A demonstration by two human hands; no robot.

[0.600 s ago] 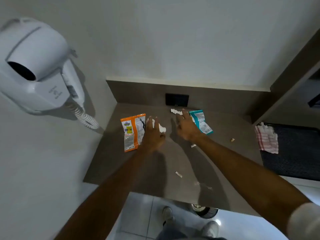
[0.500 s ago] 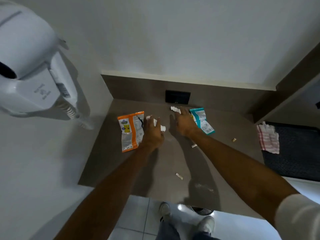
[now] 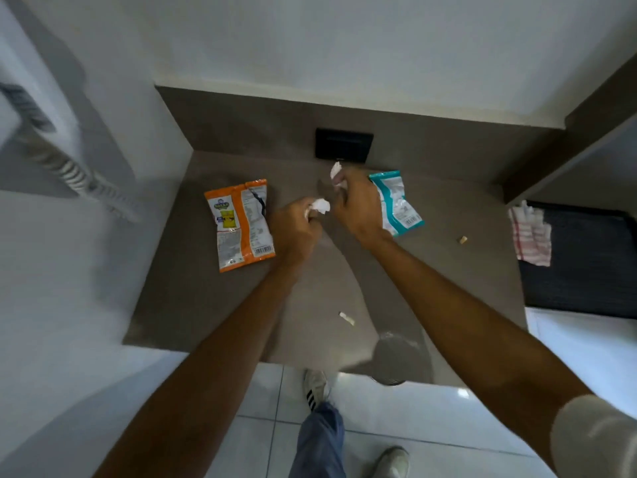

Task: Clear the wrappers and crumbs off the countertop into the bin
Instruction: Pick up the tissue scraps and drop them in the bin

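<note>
Clearly, the main danger was that the small pieces would slip out on the way to the bin. The left hand [image 3: 296, 229] was curled closed on a crumpled white scrap [image 3: 320, 205], which stuck out past the fingertips, so it was held only lightly. The right hand [image 3: 356, 205] was also closed, pinching another white scrap [image 3: 336, 174] at its upper edge. With both hands already full, picking up the wrappers too could make them drop something on the floor.

The orange wrapper [image 3: 241, 225] lay flat on the countertop [image 3: 193, 298], just beside the left hand on its outer side. The teal wrapper [image 3: 396, 201] lay just beside the right hand and was partly hidden by it. One pale crumb [image 3: 346, 318] rested nearer the front edge, between the forearms, and another crumb [image 3: 463, 239] sat well apart on the right. They were small and could easily be missed. The bin [image 3: 401, 362] seemed to stand on the floor under the front edge, mostly hidden
</note>
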